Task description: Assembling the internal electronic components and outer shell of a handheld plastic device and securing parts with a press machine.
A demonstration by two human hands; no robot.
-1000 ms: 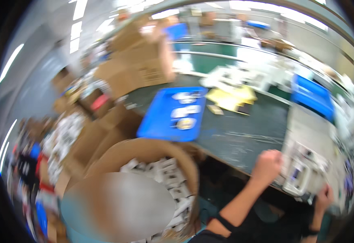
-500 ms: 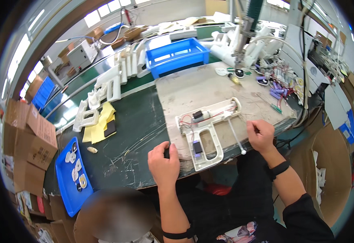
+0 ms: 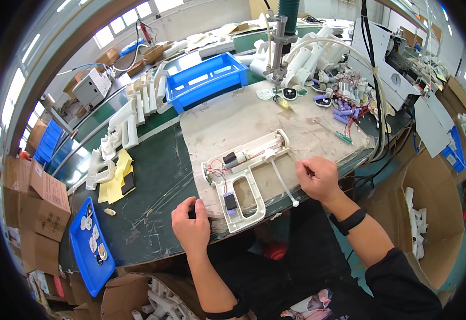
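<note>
Carton (image 3: 120, 294) at lower left runs out of frame. Right hand (image 3: 318, 178): loose fist, palm hidden, can't tell if it holds anything. Left hand (image 3: 191, 224) half open, nothing seen in it. White housing (image 3: 243, 172) lies open on beige mat (image 3: 206, 133) between the 2. Metal column (image 3: 278, 50) partly blocks white parts (image 3: 301, 64) behind.
</note>
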